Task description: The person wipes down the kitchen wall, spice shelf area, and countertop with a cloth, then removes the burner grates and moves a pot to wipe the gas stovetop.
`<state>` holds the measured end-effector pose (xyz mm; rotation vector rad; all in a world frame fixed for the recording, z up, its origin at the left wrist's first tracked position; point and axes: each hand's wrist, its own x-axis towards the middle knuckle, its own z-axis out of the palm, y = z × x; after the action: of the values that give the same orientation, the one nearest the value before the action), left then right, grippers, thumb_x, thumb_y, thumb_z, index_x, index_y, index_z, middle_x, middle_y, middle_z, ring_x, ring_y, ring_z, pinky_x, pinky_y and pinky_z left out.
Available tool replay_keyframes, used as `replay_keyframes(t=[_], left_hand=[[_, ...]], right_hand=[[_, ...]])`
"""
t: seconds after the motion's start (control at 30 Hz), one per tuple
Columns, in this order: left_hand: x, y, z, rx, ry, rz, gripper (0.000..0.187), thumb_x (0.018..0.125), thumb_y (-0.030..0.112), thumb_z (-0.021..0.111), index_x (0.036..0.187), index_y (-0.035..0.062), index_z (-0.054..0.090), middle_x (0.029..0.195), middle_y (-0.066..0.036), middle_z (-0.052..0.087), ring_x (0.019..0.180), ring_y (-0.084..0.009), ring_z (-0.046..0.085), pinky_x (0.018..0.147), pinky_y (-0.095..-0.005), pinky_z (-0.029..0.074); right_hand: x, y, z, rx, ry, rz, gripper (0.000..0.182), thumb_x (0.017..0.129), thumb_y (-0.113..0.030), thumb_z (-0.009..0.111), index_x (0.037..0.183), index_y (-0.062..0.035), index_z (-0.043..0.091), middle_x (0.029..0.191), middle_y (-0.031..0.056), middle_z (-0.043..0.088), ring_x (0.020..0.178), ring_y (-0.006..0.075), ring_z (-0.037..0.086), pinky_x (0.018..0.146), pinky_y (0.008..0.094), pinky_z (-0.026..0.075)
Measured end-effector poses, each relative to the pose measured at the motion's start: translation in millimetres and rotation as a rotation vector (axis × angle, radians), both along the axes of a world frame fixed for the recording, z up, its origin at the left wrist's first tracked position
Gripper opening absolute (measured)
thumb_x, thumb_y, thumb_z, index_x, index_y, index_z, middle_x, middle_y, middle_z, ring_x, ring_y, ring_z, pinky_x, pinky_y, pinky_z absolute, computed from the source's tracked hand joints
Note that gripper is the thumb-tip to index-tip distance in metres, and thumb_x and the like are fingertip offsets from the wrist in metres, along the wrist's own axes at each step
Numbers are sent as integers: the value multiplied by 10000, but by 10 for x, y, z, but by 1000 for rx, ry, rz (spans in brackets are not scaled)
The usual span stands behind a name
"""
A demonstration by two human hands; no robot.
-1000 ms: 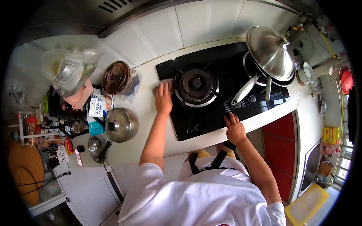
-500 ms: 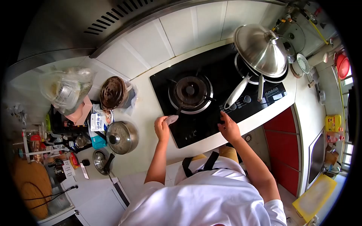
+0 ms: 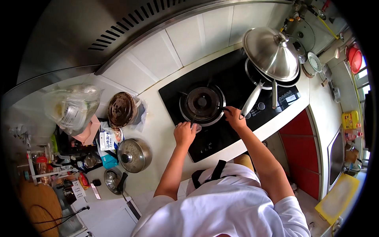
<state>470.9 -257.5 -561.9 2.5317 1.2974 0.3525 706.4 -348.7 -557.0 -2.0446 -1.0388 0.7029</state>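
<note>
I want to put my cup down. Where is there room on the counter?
Bare counter lies between the black stove and the lidded pot. The far left, around the plastic bag, is crowded with packets and jars.

Bright daylight from the right; fisheye bending, black vignetted corners, sharp centre.

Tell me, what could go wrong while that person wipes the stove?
The right hand sits by the burner grate, right under the white pan handle. A bump could perhaps tip the pan and its steel lid. The left hand presses a cloth at the grate's front edge; it might snag on a prong. If the burner was used lately, the grate may be hot. No flame shows.
</note>
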Motion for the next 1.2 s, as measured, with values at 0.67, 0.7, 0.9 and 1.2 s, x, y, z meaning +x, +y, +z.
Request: replay_keyframes(t=[0.67, 0.7, 0.9, 1.2], left_hand=[[-382, -397, 159, 273, -321, 34, 215, 844, 253, 686, 780, 50, 649, 687, -97, 606, 662, -322, 582, 595, -433, 462], [-401, -399, 139, 262, -316, 41, 227, 845, 254, 683, 782, 39, 645, 712, -101, 620, 685, -323, 587, 609, -434, 460], [-490, -485, 60, 240, -312, 84, 243, 854, 254, 672, 774, 28, 632, 735, -107, 628, 703, -329, 586, 623, -438, 452], [-1148, -1179, -14, 219, -253, 246, 237, 846, 243, 682, 757, 27, 642, 721, -117, 629, 671, -335, 576, 601, -443, 448]], right_hand=[[-356, -359, 344, 206, -115, 65, 189, 886, -147, 647, 1056, -75, 687, 842, 135, 685, 704, 301, 680, 635, 375, 533], [-377, -357, 309, 220, -126, 66, 190, 879, -145, 654, 1056, -84, 688, 828, 127, 682, 714, 304, 677, 637, 379, 534], [-398, -382, 233, 210, -178, 114, 203, 864, -139, 664, 1061, -93, 685, 824, 127, 677, 721, 317, 670, 645, 387, 542], [-815, -518, 286, 271, -267, 440, 219, 860, -180, 666, 1062, -96, 682, 824, 106, 685, 694, 310, 668, 605, 399, 549]])
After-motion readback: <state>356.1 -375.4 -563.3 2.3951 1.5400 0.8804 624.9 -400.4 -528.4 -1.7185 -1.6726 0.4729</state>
